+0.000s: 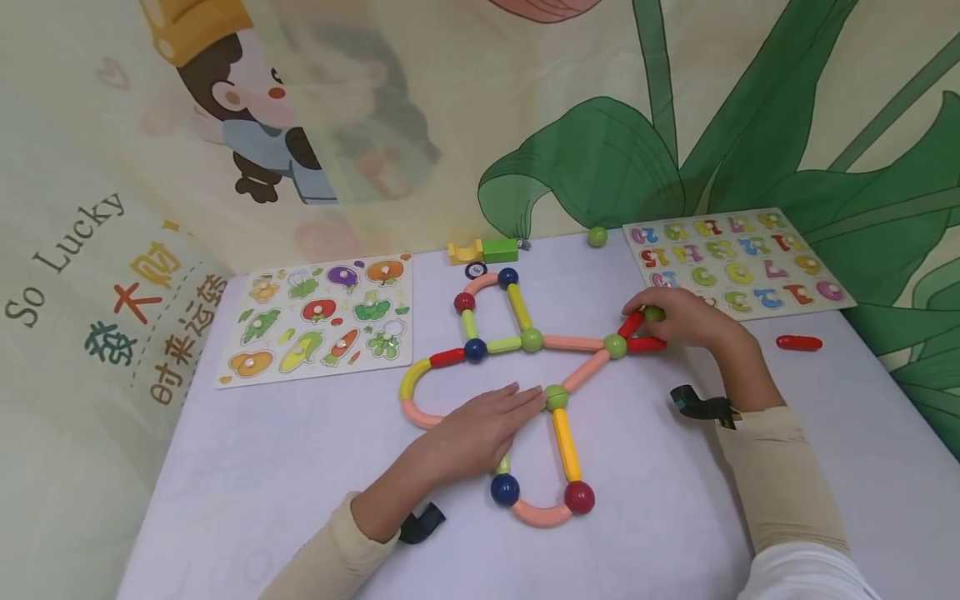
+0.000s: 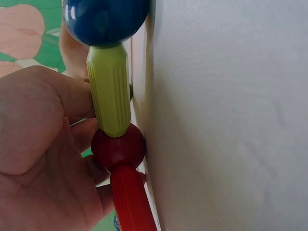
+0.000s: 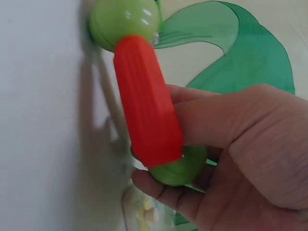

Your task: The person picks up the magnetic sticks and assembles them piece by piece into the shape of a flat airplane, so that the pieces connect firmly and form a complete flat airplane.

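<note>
A flat figure of coloured rods and balls lies on the table. My right hand (image 1: pixel 678 317) grips a green ball (image 3: pixel 179 168) at its fingertips, beside the free end of a red rod (image 3: pixel 147 103). Another red rod (image 1: pixel 647 344) lies just below; both reach from a green joint ball (image 1: pixel 615 346). My left hand (image 1: pixel 480 429) lies over the figure, its straight fingers reaching a second green joint ball (image 1: pixel 556 397). In the left wrist view its thumb touches a yellow-green rod (image 2: pixel 109 91) between a blue ball (image 2: pixel 107 19) and a dark red ball (image 2: pixel 118 147).
A vegetable puzzle board (image 1: pixel 318 321) lies at the left, a number puzzle board (image 1: pixel 738 262) at the back right. A loose green ball (image 1: pixel 597 237) and a small block toy (image 1: pixel 483 252) sit by the wall. One red rod (image 1: pixel 798 342) lies far right.
</note>
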`<state>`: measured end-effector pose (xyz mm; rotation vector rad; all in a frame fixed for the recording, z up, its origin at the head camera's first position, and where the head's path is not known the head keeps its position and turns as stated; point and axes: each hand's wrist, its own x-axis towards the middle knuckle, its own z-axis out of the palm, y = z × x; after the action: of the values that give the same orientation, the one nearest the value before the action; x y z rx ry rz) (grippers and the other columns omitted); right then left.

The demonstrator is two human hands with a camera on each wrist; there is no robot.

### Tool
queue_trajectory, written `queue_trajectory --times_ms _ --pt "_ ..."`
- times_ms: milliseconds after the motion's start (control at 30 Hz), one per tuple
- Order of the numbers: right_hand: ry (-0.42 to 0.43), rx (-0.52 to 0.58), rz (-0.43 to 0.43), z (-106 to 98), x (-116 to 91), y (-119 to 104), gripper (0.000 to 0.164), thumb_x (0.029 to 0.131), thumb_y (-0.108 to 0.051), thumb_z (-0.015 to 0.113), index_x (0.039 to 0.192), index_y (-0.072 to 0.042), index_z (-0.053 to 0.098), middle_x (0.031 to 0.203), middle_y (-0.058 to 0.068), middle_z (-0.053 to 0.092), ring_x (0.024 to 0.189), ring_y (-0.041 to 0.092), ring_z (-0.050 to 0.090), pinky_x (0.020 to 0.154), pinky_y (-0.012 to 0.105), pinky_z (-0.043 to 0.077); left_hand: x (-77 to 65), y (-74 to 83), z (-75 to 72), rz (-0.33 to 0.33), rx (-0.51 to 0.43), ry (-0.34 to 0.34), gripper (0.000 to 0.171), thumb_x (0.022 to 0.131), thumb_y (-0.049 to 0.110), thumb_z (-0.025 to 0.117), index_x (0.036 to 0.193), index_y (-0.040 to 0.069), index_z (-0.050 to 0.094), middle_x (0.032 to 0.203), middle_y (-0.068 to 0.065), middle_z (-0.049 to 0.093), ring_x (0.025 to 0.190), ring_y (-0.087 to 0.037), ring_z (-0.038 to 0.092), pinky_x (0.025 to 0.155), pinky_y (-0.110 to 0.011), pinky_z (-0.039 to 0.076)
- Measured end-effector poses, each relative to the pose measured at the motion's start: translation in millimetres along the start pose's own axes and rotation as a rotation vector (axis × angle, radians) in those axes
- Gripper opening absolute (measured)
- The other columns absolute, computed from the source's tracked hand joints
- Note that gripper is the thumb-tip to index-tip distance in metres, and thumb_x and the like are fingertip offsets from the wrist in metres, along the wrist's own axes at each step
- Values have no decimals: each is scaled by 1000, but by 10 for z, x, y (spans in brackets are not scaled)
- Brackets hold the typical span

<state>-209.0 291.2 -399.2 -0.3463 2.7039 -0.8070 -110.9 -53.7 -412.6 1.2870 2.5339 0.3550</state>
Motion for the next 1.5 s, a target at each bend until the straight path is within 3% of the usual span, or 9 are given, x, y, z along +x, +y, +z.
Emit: queue_trajectory --times_ms 100,300,433,700,933,1200,1367,1500 --pt "-15 -5 17 17 11 -2 31 81 -5 63 112 -9 62 113 12 55 99 27 46 78 42 47 6 1 -1 0 0 -1 63 91 25 53 145 24 19 146 9 23 133 -18 20 103 -33 25" --pt "101 1 52 -39 28 87 29 82 -11 65 110 -10 62 107 9 57 97 26 48 77 43 47 13 -8 4 10 6 -2 63 91 25 53 145 23 19 146 8 23 133 -18 21 103 -33 25" --pt "132 63 97 -78 63 150 25 83 -22 66 105 -11 64 104 10 57 95 27 47 74 41 47 9 -13 7 3 0 -1 62 92 26 51 145 24 19 146 9 23 133 -18 21 103 -33 25" --pt "51 123 30 -18 132 182 30 80 -3 66 109 -9 62 112 11 54 102 29 46 82 45 46 3 -17 18 7 -8 9 61 91 26 51 144 23 21 146 9 24 133 -17 22 103 -32 26" --pt "34 79 -9 4 127 123 37 75 6 64 109 -8 63 111 12 51 98 29 45 76 42 49 4 -18 9 15 -12 15 60 92 26 51 144 23 22 146 8 24 133 -17 22 103 -33 25" --pt "-6 61 54 -164 130 88 46 75 9 54 118 -6 53 117 13 52 106 30 44 83 47 45 7 -23 11 19 -1 10 61 92 26 51 144 22 21 146 8 24 132 -17 22 103 -32 25" --pt "13 -48 16 -441 349 14 40 82 4 50 122 0 48 122 21 48 108 36 44 86 53 41 2 -26 11 23 6 10 62 91 25 53 144 22 21 146 9 23 132 -18 22 103 -33 26" --pt "-15 -120 -20 -537 691 -11 51 83 5 50 132 -2 40 135 22 36 118 39 36 92 55 34 8 -22 14 17 12 10 62 91 25 52 144 22 22 146 9 23 132 -18 23 103 -33 26"
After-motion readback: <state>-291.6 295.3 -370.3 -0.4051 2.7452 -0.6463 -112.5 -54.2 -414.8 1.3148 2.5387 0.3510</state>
